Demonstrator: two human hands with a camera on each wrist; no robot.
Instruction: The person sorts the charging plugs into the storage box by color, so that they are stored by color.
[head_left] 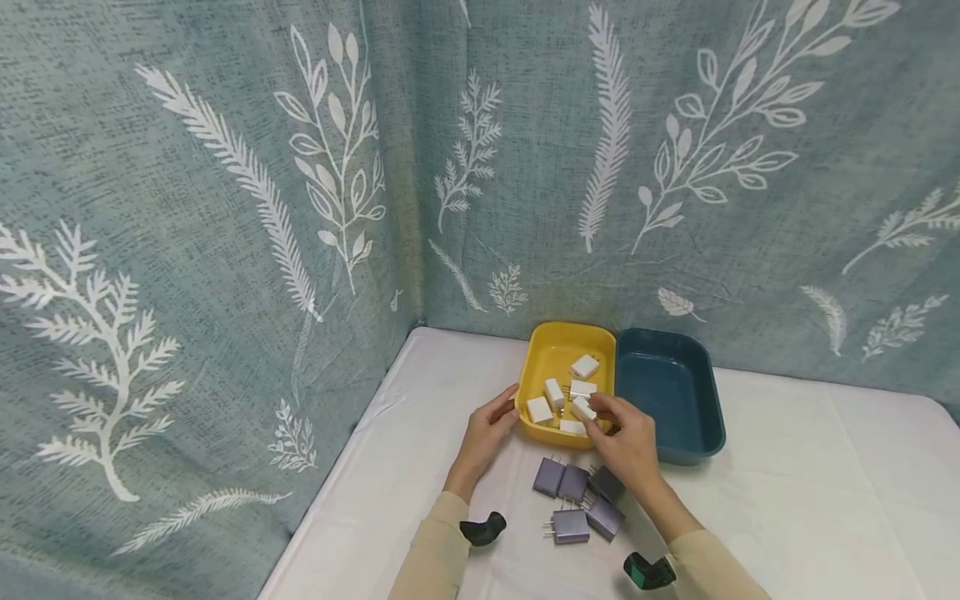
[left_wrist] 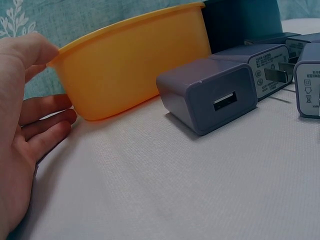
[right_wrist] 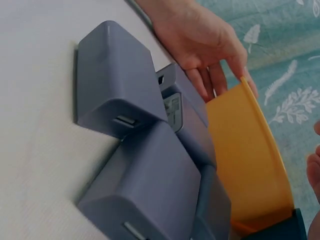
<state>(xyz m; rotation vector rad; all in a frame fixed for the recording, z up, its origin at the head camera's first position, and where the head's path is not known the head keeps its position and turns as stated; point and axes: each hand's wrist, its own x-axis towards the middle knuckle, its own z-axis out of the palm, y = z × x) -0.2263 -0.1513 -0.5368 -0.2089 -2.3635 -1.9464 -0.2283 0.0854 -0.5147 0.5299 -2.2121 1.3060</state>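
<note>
Right hand (head_left: 628, 437): pinching a white charger (head_left: 583, 408) over yellow tray (head_left: 567, 337), near-right | Left hand (head_left: 486, 433): loosely open, touching left rim | Step: placing (my guess); next calls for clean release

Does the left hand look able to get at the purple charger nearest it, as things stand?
Most likely yes. The left hand holds the yellow bin at its rim, so it would have to let go first, but only bare cloth shows between it and the nearest purple charger.
</note>
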